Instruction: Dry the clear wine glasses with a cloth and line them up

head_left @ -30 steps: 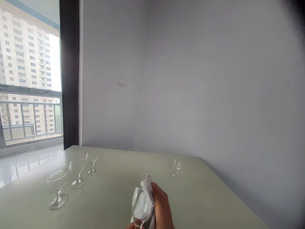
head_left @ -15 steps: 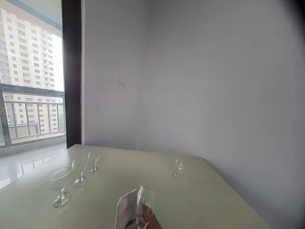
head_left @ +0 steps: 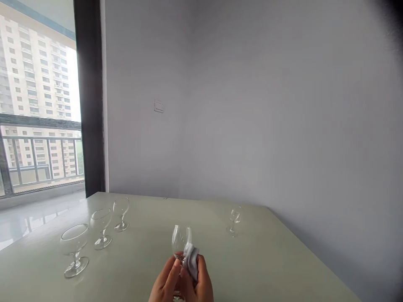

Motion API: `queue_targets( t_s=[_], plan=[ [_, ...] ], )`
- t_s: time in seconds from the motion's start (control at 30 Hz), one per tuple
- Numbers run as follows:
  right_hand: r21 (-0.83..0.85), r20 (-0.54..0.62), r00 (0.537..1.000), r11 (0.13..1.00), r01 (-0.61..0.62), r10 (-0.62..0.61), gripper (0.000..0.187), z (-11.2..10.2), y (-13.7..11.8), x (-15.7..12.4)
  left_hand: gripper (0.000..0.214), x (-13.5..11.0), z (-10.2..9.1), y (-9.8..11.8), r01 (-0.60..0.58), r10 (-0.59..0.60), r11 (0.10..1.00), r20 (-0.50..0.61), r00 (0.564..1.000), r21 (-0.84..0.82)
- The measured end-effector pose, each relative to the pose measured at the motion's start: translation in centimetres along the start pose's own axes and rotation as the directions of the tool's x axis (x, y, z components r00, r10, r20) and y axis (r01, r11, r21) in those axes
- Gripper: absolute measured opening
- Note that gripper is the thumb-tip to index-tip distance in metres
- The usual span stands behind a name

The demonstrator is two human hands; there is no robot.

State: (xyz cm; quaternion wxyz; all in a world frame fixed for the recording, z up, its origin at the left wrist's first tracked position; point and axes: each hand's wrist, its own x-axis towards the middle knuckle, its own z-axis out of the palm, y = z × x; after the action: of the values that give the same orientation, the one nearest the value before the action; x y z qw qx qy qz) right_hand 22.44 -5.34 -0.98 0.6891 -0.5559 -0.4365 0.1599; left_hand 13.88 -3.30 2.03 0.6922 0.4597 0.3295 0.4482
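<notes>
Low in the middle of the view, a clear stemmed glass is held upright above the table. My left hand is closed around its stem, just below the bowl. On the right side, my right hand grips a light grey cloth and presses it to the lower bowl and stem. The fingers partly hide the stem, and the foot shows only faintly beneath them.
Three stemmed glasses stand upright in a slanting row at the left: a near one, a middle one and a far one. A smaller glass stands at the back right of the pale green table. Grey walls rise behind.
The held glass has moved slightly up and left. The cloth has gone from the glass's left side to its right, and both hands now show more fully. The view has shifted a little.
</notes>
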Motion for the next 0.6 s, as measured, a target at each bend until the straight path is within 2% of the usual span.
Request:
queue_targets(
  t_s=[0.13,0.2,0.27,0.33,0.4,0.47,0.53,0.6],
  plan=[
    [-0.196,0.139,0.962,0.945,0.260,-0.236,0.032,-0.4,0.2,0.0,0.047,0.6,-0.1,0.7,-0.008,0.007,0.999,0.004,1.000,0.052],
    [-0.316,0.215,0.919,0.867,0.385,-0.330,0.029,-0.8,0.4,0.3,0.044,1.0,-0.1,0.8,-0.003,0.002,0.999,0.025,1.000,0.045],
    [-0.411,0.322,0.858,0.757,0.508,-0.401,0.026,-1.2,0.7,0.6,0.044,1.4,-0.1,0.9,0.000,-0.002,0.999,0.058,0.998,0.040],
    [-0.454,0.430,0.810,0.680,0.575,-0.398,0.020,-1.4,0.9,0.7,0.046,1.8,-0.1,0.7,0.051,-0.053,0.999,0.090,0.995,0.015],
    [-0.446,0.487,0.808,0.701,0.557,-0.332,0.019,-1.4,1.0,0.7,0.045,2.1,0.0,0.2,0.165,-0.152,0.984,0.147,0.977,-0.075],
    [-0.396,0.509,0.827,0.787,0.472,-0.240,0.020,-1.4,0.9,0.6,0.036,2.2,-0.1,-0.3,0.294,-0.246,0.935,0.232,0.941,-0.200],
    [-0.323,0.545,0.828,0.880,0.350,-0.129,0.021,-1.7,0.6,0.5,0.027,2.4,-0.4,-1.0,0.368,-0.291,0.882,0.275,0.916,-0.293],
    [-0.268,0.570,0.821,0.951,0.151,0.030,0.017,-2.3,0.2,0.6,0.025,2.7,-0.9,-1.5,0.394,-0.315,0.859,0.270,0.910,-0.326]
  ],
)
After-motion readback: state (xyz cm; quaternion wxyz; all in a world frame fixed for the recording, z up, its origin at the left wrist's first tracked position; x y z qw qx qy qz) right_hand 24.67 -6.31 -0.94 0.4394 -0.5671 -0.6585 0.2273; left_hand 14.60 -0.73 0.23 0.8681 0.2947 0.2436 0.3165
